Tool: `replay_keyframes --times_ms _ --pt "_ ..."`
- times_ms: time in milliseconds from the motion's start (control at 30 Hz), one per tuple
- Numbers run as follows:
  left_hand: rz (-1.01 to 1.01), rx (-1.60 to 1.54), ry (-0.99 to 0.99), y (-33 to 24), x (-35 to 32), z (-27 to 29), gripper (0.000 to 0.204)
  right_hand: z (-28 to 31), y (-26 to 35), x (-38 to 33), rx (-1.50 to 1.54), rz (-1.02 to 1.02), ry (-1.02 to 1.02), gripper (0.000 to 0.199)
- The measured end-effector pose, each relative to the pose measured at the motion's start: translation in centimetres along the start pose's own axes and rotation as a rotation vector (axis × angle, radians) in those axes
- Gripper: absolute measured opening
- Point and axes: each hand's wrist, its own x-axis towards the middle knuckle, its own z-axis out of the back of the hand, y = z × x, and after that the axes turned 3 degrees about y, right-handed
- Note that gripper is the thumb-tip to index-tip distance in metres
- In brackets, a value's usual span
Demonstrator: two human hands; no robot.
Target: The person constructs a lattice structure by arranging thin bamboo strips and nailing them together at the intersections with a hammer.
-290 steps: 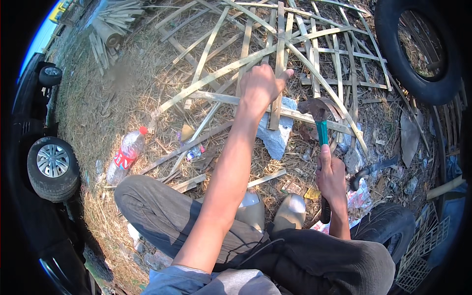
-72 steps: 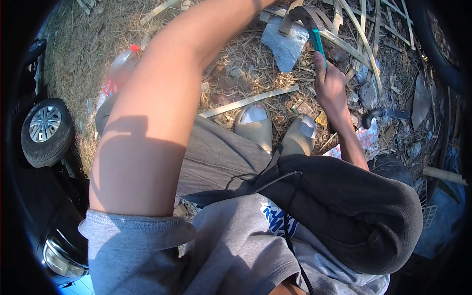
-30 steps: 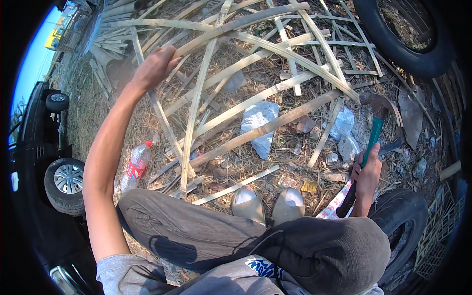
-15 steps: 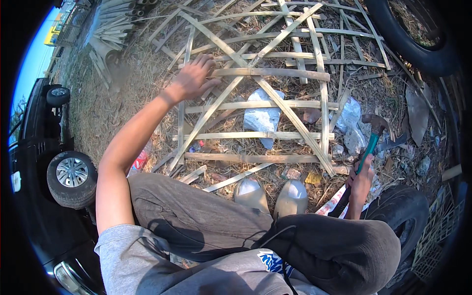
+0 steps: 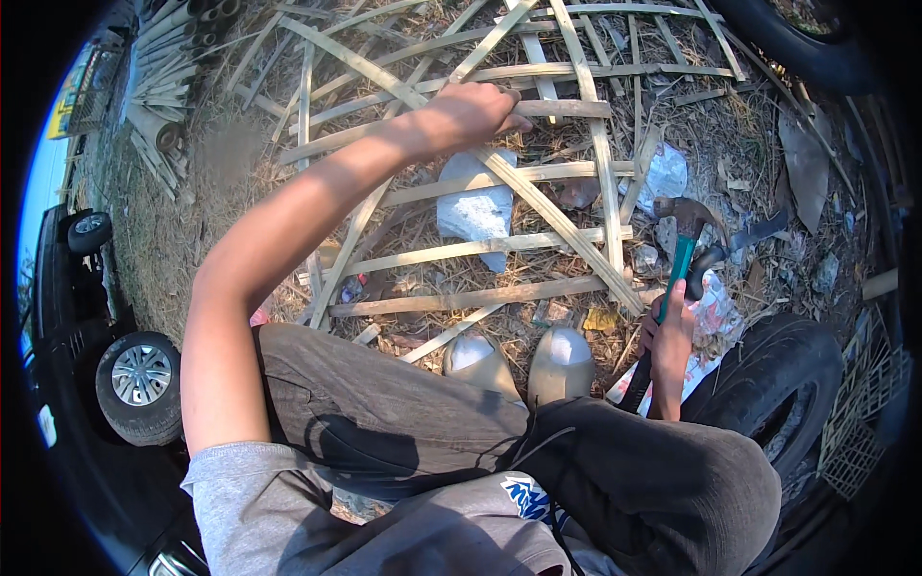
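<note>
A lattice frame of pale bamboo slats (image 5: 538, 178) lies on dry straw in front of my feet. My left hand (image 5: 475, 108) reaches out over it and grips a crossing of slats near the frame's middle. My right hand (image 5: 668, 331) is low at the right, closed around the teal handle of a claw hammer (image 5: 684, 245) whose rusty head points up and away, just off the frame's right corner. My two pale shoes (image 5: 523, 360) sit at the frame's near edge.
A white plastic bag (image 5: 477, 206) lies under the slats, with more litter to the right. Black tyres lie at the right (image 5: 783, 384) and top right (image 5: 797, 53). A bundle of bamboo poles (image 5: 168, 77) and a dark vehicle (image 5: 106, 355) are at the left.
My left hand has shifted right along the lattice to a crossing nearer its middle. The frame has turned and slid closer. My right hand keeps the hammer at the right.
</note>
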Motion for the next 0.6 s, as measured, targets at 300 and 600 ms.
replay_keyframes --times_ms 300,600 --pt "-0.058 -0.172 -0.196 0.4 0.8 -2.0 0.05 1.2 -0.1 0.3 0.02 -0.068 -0.03 0.063" --pt "-0.051 -0.172 -0.208 1.2 0.0 -2.2 0.048 0.1 0.1 0.4 0.048 -0.098 -0.008 0.06"
